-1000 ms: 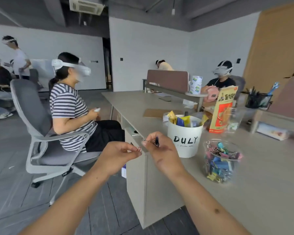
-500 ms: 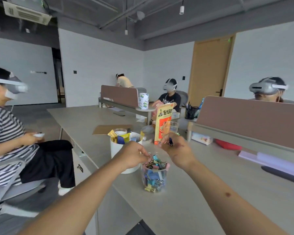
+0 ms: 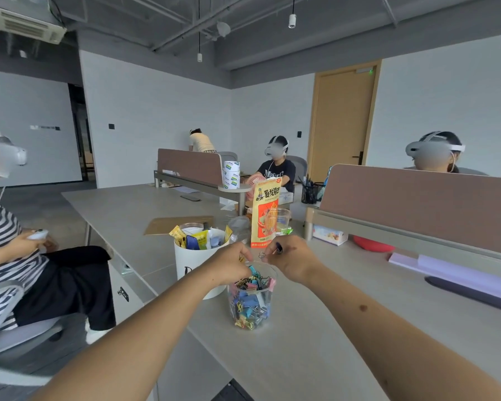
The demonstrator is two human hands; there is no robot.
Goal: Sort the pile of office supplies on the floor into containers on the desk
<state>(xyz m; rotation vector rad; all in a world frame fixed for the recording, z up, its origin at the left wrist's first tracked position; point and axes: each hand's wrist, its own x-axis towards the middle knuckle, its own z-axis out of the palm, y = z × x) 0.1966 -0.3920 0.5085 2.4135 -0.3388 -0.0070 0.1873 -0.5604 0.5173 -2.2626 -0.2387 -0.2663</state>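
Observation:
A clear plastic cup (image 3: pixel 250 308) full of coloured binder clips stands on the grey desk (image 3: pixel 315 348). Both my hands hover just over its rim. My right hand (image 3: pixel 294 260) pinches a black binder clip (image 3: pixel 278 248) whose wire handles hang toward the cup. My left hand (image 3: pixel 229 264) has its fingers curled together over the cup's left edge, pinching something small and yellowish that is mostly hidden. Behind the cup stands a white bucket (image 3: pixel 190 264) holding yellow and blue packets.
An orange snack bag (image 3: pixel 265 215) and a clear glass (image 3: pixel 281 219) stand behind my hands. A brown divider (image 3: pixel 417 204) lines the desk's right side, with a dark wrist rest (image 3: pixel 472 293) below it. A seated person in a striped shirt (image 3: pixel 0 241) is at left.
The view has swung from the floor side onto the desk. Both hands carried their clips from in front of the white bucket to just above the clear cup.

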